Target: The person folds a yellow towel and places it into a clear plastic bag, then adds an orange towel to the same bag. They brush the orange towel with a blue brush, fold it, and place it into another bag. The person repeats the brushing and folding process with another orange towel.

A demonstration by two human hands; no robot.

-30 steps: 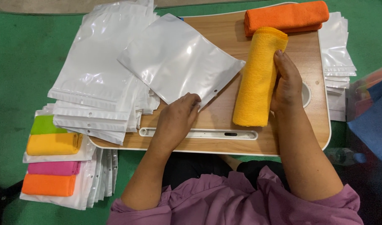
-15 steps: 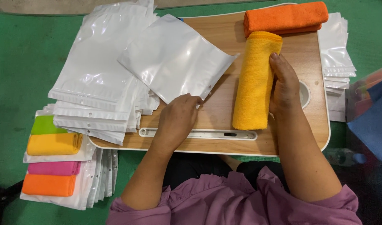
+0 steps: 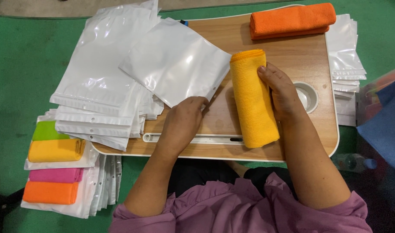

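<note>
Both hands (image 3: 184,118) lowered (fingers curled).

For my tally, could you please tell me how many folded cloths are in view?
6: yellow cloth under the right hand; orange cloth at the tray's far edge; green, yellow, pink, orange bagged at left. Others may be hidden.

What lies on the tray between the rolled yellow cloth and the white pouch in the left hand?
Nothing visible. Bare wood of the tray separates the rolled yellow cloth, under the right hand, from the white pouch, pinched at its near corner by the left hand. The folded orange cloth lies apart at the far edge.
</note>
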